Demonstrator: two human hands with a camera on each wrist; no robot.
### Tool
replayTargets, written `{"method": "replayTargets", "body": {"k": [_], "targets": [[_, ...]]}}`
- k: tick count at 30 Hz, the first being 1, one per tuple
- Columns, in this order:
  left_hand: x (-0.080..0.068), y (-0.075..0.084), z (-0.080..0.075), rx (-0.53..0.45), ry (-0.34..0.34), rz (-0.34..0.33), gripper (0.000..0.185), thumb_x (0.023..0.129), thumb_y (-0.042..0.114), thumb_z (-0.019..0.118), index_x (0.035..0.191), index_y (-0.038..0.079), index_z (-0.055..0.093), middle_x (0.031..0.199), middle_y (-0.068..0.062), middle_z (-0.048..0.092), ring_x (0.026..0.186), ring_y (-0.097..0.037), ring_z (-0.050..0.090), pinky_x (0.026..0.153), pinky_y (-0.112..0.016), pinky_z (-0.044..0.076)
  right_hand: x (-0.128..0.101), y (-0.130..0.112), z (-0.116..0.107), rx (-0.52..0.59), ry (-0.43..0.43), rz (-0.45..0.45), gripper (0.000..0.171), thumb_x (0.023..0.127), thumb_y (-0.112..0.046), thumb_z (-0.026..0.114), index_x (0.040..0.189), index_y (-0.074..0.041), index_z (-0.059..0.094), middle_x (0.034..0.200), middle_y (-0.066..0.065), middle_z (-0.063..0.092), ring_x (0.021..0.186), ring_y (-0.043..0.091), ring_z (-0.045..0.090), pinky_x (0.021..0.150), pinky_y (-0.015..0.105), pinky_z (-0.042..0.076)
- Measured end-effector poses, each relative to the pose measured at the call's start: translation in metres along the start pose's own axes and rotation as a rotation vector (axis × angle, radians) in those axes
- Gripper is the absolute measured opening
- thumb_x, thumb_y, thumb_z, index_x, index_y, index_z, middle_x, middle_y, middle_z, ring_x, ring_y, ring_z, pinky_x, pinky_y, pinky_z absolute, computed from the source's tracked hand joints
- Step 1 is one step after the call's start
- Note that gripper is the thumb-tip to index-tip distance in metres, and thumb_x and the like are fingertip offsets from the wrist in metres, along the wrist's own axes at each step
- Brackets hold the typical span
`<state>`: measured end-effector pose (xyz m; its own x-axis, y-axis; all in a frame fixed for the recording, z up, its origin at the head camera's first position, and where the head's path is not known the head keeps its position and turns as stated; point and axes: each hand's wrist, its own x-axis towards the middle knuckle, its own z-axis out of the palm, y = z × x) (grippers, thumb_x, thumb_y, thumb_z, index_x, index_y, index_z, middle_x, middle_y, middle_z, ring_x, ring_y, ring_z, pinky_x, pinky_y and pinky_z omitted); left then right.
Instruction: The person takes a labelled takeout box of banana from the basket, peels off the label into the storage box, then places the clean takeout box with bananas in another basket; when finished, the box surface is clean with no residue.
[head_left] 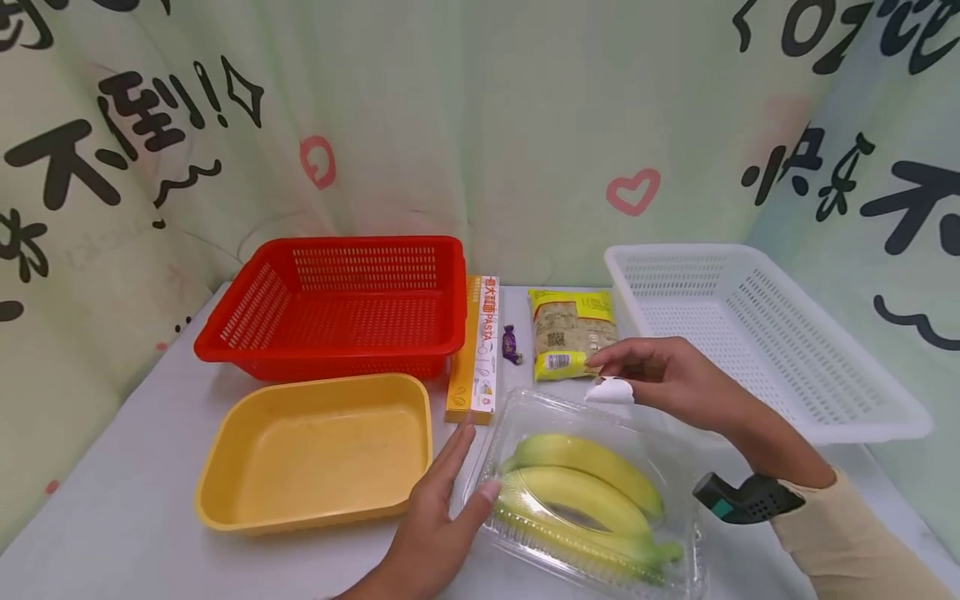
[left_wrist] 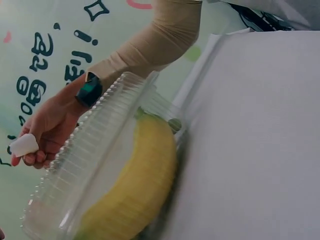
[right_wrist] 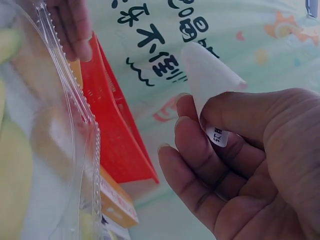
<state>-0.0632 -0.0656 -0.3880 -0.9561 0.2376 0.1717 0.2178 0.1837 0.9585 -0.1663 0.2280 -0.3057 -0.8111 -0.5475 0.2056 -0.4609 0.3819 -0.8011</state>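
A clear plastic clamshell box (head_left: pixel 600 492) with yellow bananas (head_left: pixel 585 492) inside lies at the table's front centre. My left hand (head_left: pixel 450 492) rests flat against its left side, fingers straight. My right hand (head_left: pixel 660 375) hovers over the box's far edge and pinches a small white sticker label (head_left: pixel 611 390) between thumb and fingers. The right wrist view shows the label (right_wrist: pixel 210 80) curled in those fingertips, the box (right_wrist: pixel 55 150) to the left. In the left wrist view the box (left_wrist: pixel 100 165) and a banana (left_wrist: pixel 135 185) fill the frame, with the right hand (left_wrist: pixel 42 135) beyond.
An empty yellow tray (head_left: pixel 315 450) sits left of the box, an empty red basket (head_left: pixel 337 308) behind it. A white basket (head_left: pixel 757 333) stands at the right. Between the baskets lie a pasta box (head_left: pixel 476 350), a purple candy (head_left: pixel 512 343) and a yellow snack packet (head_left: pixel 572 333).
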Motion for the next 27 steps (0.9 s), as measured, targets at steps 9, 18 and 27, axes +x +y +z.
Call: {"method": "replayTargets", "body": {"k": [9,18,27], "targets": [[0.006,0.013,-0.03,-0.046,0.049,0.079,0.056,0.096,0.01,0.061,0.148,0.003,0.039,0.152,0.0,0.037,0.141,-0.015,0.03,0.108,-0.032,0.028,0.021,-0.013,0.014,0.039,-0.048,0.032,0.024,0.089,-0.004,0.07,0.113,-0.001,0.068,0.102,0.008,0.069,0.087,0.023,0.066,0.075,0.03,0.057],[0.009,0.005,-0.059,0.048,0.109,0.003,0.06,0.095,0.012,0.063,0.149,0.007,0.037,0.15,-0.003,0.042,0.138,-0.014,0.036,0.106,-0.029,0.031,0.047,-0.023,0.037,0.009,-0.158,0.022,0.027,0.09,0.0,0.067,0.116,-0.002,0.068,0.104,0.005,0.069,0.087,0.022,0.064,0.078,0.031,0.056],[0.002,0.002,-0.094,0.153,0.141,-0.086,0.066,0.098,0.027,0.06,0.152,0.006,0.029,0.151,-0.001,0.039,0.14,-0.017,0.033,0.106,-0.027,0.028,0.068,-0.042,0.057,-0.01,-0.225,-0.015,0.033,0.09,-0.006,0.069,0.123,-0.004,0.067,0.106,0.003,0.068,0.084,0.02,0.063,0.076,0.03,0.057]]}}
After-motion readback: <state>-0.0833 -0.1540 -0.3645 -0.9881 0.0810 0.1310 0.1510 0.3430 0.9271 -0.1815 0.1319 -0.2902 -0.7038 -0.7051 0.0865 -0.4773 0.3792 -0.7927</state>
